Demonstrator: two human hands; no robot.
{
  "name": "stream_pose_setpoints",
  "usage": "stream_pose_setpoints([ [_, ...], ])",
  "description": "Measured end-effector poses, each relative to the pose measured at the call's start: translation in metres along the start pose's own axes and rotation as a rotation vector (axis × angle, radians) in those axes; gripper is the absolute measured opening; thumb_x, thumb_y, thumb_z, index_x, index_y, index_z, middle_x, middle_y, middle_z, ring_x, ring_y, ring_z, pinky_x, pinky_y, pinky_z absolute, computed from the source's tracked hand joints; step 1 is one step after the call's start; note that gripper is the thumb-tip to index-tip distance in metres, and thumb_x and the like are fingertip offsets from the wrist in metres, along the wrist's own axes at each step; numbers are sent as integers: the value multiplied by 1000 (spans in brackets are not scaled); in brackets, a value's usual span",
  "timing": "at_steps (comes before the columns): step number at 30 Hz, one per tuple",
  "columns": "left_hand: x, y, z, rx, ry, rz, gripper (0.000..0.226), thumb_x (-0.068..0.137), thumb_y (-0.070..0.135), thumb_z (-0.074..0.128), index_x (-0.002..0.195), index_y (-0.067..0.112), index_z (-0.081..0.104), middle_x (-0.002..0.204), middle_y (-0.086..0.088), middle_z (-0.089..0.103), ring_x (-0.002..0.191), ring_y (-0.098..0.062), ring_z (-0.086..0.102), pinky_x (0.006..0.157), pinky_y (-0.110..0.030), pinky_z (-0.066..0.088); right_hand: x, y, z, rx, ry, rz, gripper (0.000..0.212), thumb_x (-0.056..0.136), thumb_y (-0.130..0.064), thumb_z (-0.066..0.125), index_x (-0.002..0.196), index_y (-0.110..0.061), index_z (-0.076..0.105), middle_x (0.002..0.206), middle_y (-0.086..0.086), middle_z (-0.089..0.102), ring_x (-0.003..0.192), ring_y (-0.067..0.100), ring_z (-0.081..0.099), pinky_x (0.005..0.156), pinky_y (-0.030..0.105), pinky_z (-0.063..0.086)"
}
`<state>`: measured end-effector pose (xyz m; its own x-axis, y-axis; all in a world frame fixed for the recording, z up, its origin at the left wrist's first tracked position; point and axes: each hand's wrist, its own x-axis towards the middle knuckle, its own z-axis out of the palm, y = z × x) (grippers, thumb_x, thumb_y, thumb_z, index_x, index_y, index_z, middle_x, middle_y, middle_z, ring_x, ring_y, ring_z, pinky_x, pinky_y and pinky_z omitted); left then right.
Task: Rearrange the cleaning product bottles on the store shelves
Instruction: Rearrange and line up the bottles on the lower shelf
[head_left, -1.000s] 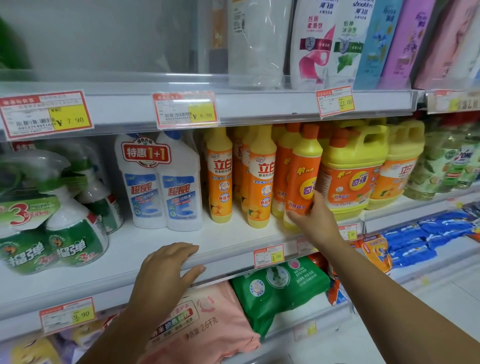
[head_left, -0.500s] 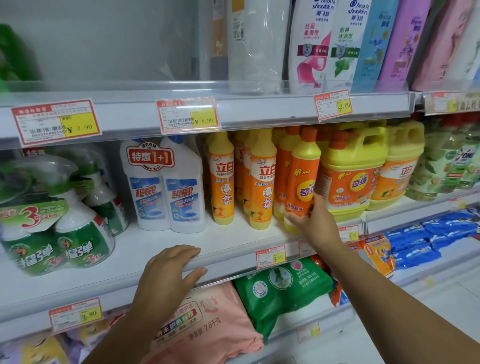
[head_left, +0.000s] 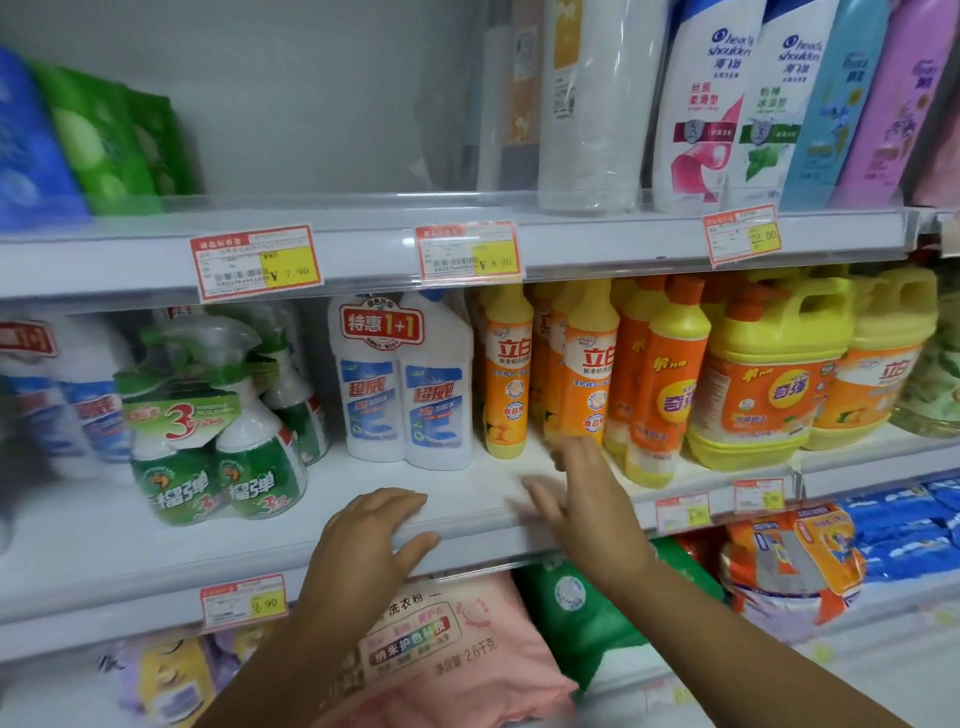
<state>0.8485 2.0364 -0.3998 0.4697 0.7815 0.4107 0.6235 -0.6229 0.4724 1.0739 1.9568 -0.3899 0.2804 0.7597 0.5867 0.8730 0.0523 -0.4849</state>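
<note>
On the middle shelf (head_left: 156, 540) stand several yellow-and-orange dish soap bottles (head_left: 584, 364). An orange-capped one (head_left: 662, 384) stands at the front right of the group, a single one (head_left: 506, 371) at its left. A twin pack of white cleaner bottles (head_left: 402, 379) stands left of them, and green spray bottles (head_left: 218, 441) further left. My right hand (head_left: 582, 493) hovers blurred over the shelf in front of the soap bottles, fingers apart, holding nothing. My left hand (head_left: 369, 540) rests on the shelf's front edge, fingers curled over it.
Big yellow jugs (head_left: 774, 374) fill the shelf's right side. Shampoo bottles (head_left: 727, 104) and green packs (head_left: 114, 135) stand on the upper shelf. Below lie a pink detergent bag (head_left: 441, 654), a green bag (head_left: 587, 608) and blue packs (head_left: 904, 535). Price tags line the shelf edges.
My right hand has let go of the orange-capped bottle and moved left, now open in front of the other soap bottles. The view has shifted left. My left hand stays on the edge.
</note>
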Motion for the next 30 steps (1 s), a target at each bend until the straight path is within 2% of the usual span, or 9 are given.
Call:
stream_pose_setpoints([
  [3, -5, -8, -9, 11, 25, -12, 42, 81, 43, 65, 120, 29, 60, 124, 14, 58, 113, -8, 48, 100, -31, 37, 2, -17, 28, 94, -136, 50, 54, 91, -32, 57, 140, -28, 35, 133, -4, 46, 119, 14, 48, 90, 24, 39],
  [5, -10, -15, -14, 10, 34, -25, 41, 82, 42, 65, 120, 28, 61, 123, 15, 58, 112, -7, 49, 99, -30, 37, 10, -28, 39, 176, -129, 136, 61, 91, -28, 58, 145, -27, 28, 143, -3, 42, 127, 14, 45, 99, 24, 35],
  [7, -15, -24, -19, 14, 31, -27, 41, 82, 42, 65, 120, 28, 60, 123, 14, 58, 111, -7, 49, 98, -29, 37, 22, -35, 48, 205, -62, 211, 63, 91, -26, 59, 145, -23, 29, 144, -1, 43, 128, 17, 44, 101, 26, 34],
  [10, -18, -34, -25, 46, 33, -4, 42, 83, 43, 63, 123, 29, 58, 126, 14, 56, 114, -7, 48, 101, -28, 34, 37, -43, 58, 187, 20, 303, 51, 90, -30, 60, 136, -20, 40, 135, 2, 52, 117, 20, 52, 95, 33, 42],
  [14, -16, -52, -38, 78, 41, -19, 44, 84, 46, 59, 125, 31, 56, 130, 15, 53, 120, -7, 44, 104, -27, 29, 48, -58, 78, 289, -35, 340, 46, 88, -36, 63, 128, -23, 43, 123, -4, 62, 105, 17, 61, 84, 34, 49],
  [19, -11, -80, -46, 98, 29, -48, 48, 84, 52, 56, 127, 31, 55, 132, 15, 52, 121, -5, 42, 102, -23, 28, 64, -64, 96, 312, -10, 386, 53, 80, -29, 73, 124, -22, 45, 119, -3, 65, 102, 21, 63, 77, 27, 43],
  [25, -8, -98, -44, 85, 9, -40, 54, 81, 61, 53, 127, 33, 53, 132, 17, 51, 119, 0, 39, 96, -18, 25, 76, -57, 104, 293, -20, 409, 49, 77, -22, 78, 104, -21, 38, 114, 4, 65, 94, 25, 63, 66, 26, 40],
  [28, -9, -100, -46, 64, 20, -38, 56, 79, 64, 52, 126, 33, 55, 129, 17, 52, 118, 0, 41, 98, -20, 29, 80, -53, 97, 275, -88, 371, 51, 72, -25, 81, 103, -23, 41, 101, -4, 63, 80, 16, 57, 57, 22, 37],
  [30, -10, -100, -49, 52, 45, -49, 57, 78, 66, 50, 124, 33, 56, 129, 16, 54, 118, -3, 43, 100, -25, 32, 79, -53, 94, 302, -159, 337, 53, 70, -26, 82, 109, -25, 46, 101, -11, 62, 83, 12, 58, 62, 22, 42],
])
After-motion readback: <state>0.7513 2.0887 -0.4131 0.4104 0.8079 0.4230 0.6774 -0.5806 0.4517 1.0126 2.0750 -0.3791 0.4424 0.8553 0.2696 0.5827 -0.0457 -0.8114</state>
